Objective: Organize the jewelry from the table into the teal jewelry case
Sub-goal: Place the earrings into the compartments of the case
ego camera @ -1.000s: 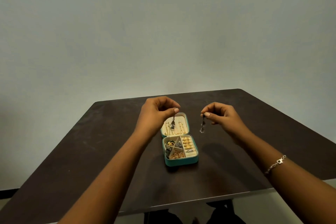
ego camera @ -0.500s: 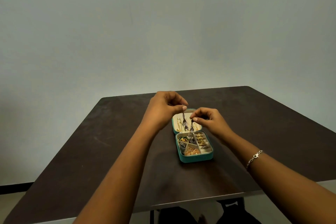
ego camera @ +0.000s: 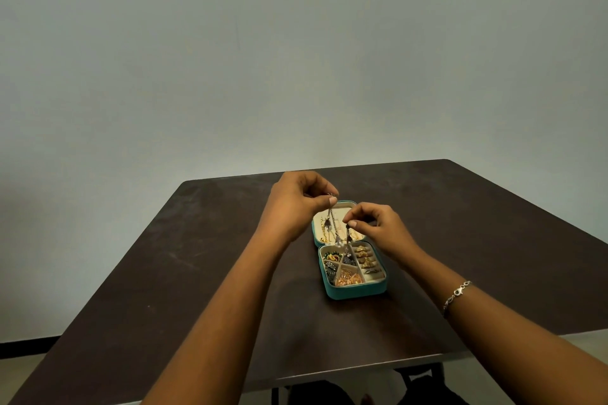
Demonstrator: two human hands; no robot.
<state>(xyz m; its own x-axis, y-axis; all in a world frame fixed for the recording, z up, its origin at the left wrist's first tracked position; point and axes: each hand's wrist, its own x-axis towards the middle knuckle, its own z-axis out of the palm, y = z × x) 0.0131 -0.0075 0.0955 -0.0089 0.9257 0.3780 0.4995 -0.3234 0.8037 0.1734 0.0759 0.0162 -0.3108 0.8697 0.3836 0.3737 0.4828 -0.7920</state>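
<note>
The teal jewelry case (ego camera: pixel 357 292) lies open on the dark table (ego camera: pixel 197 256), lid flat behind its tray. Its cream compartments hold gold rings, orange pieces and dark beaded pieces. My left hand (ego camera: pixel 296 204) pinches the top of a dark dangling earring (ego camera: pixel 329 222) above the lid. My right hand (ego camera: pixel 378 227) pinches a second dangling earring (ego camera: pixel 347 240), whose lower end hangs over the tray's upper middle compartment. The two hands are close together, left slightly higher.
A silver bracelet (ego camera: pixel 457 294) is on my right wrist. The table's front edge (ego camera: pixel 362 368) runs close below my forearms, with a dark frame beneath. A plain grey wall stands behind the table.
My right hand came in from the right toward the left hand and lowered its earring over the case. Both hands now hover together above the case. The view shifted slightly.
</note>
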